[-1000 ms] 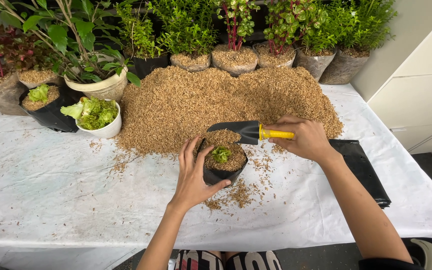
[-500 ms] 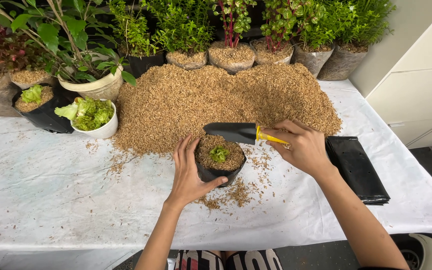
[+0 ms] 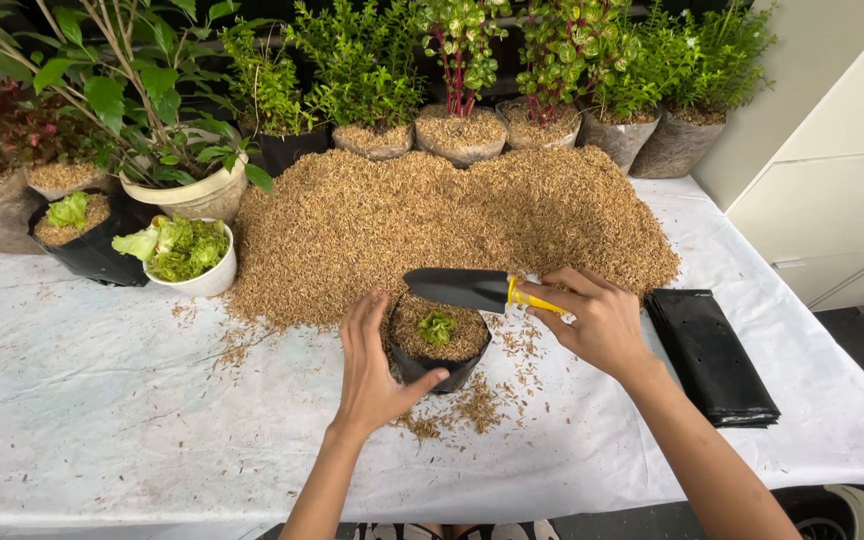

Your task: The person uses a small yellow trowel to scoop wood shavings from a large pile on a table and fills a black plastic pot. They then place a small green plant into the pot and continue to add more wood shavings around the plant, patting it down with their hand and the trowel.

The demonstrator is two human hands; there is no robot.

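Two hands, the left hand (image 3: 372, 372) and right hand (image 3: 597, 322), one trowel (image 3: 472, 289) and one husk heap (image 3: 452, 225). Two black grow bags (image 3: 439, 345) hold seedlings; one white bowl (image 3: 197, 282) holds lettuce. One stack of flat black bags (image 3: 712, 355) lies alongside.

Open white table cover (image 3: 102, 400) filled the lower left of the frame, bare but for stray husks, so a hand had easy passage there. The big rice-husk heap (image 3: 452, 215) blocked the centre top, with a row of potted plants (image 3: 462, 130) walling off the upper edge. At upper left a white bowl of lettuce (image 3: 187, 260) and a black grow bag (image 3: 92, 250) stood close together. A stack of folded black bags (image 3: 712, 355) lay at right, leaving a narrow strip along the table edge.
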